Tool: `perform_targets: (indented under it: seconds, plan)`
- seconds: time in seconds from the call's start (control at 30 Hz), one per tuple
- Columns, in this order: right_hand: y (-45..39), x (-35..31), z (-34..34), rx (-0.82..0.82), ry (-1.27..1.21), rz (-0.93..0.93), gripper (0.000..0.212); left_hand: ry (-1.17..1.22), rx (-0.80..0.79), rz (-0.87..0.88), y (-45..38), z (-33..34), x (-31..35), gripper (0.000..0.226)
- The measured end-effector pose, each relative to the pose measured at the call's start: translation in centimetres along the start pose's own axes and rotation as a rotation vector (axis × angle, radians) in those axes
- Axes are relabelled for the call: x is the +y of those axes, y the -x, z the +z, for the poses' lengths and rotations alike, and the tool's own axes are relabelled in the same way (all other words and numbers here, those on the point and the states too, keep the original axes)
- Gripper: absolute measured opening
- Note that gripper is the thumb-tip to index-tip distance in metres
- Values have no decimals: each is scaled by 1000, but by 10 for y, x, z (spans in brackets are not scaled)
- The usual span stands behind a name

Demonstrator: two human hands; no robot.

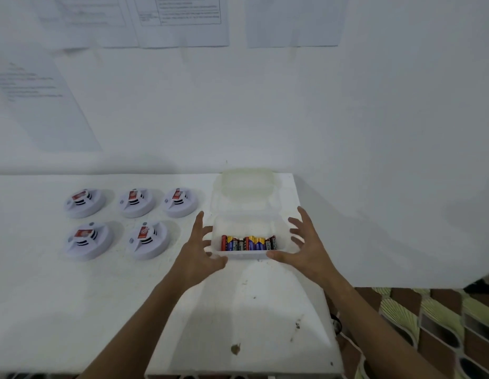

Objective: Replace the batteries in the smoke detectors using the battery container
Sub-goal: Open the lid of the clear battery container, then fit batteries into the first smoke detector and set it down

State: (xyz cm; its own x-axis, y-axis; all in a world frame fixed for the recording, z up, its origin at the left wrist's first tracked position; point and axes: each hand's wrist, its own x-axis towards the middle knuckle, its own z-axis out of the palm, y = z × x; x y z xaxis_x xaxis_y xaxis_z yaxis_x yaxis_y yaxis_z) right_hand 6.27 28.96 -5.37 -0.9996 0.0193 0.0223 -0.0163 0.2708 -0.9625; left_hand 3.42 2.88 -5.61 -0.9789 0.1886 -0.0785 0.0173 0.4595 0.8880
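A clear plastic battery container [248,227] stands near the table's right edge with its hinged lid [246,187] thrown back toward the wall. Several batteries [248,243] lie in a row along its near side. My left hand [201,250] is at the container's left side and my right hand [302,243] at its right side, fingers spread; both thumbs reach toward the near corners. Whether they touch the plastic I cannot tell. Several white round smoke detectors sit to the left in two rows, the nearest [149,240] beside my left hand.
The white table [254,305] ends just right of the container, with patterned floor [429,324] beyond. Printed sheets [180,20] hang on the white wall behind. Dirt specks mark the tabletop near the front edge.
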Motion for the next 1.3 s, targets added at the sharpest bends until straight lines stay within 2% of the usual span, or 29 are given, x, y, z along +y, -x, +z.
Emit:
perform_targets:
  seconds: [0.13, 0.4, 0.47, 0.57, 0.67, 0.77, 0.93, 1.1, 1.3]
  plan:
    - [7, -23, 2, 38, 42, -109, 111, -94, 112, 42, 14, -20, 10, 111]
    - [-25, -72, 88, -186, 88, -197, 96, -192, 374, 71, 17, -97, 10, 70]
    - [-34, -80, 119, -238, 98, -197, 99, -216, 402, 61, 16, -120, -2, 71]
    - [-44, -83, 164, -303, 114, -177, 105, -182, 379, 20, 16, -150, -24, 87]
    - [-52, -77, 202, -334, 139, -127, 108, -233, 317, -9, 15, -167, -50, 90]
    - [-59, -66, 227, -296, 175, -79, 107, -259, 185, -38, 9, -177, -74, 93]
    - [-67, -58, 244, -290, 230, -37, 109, -190, -6, -77, -4, -180, -92, 117]
    - [-75, -59, 255, -306, 253, -51, 110, -217, -27, -22, -15, -179, -102, 117]
    - [-79, -59, 257, -341, 272, -60, 103, -88, -11, 19, -17, -178, -104, 120]
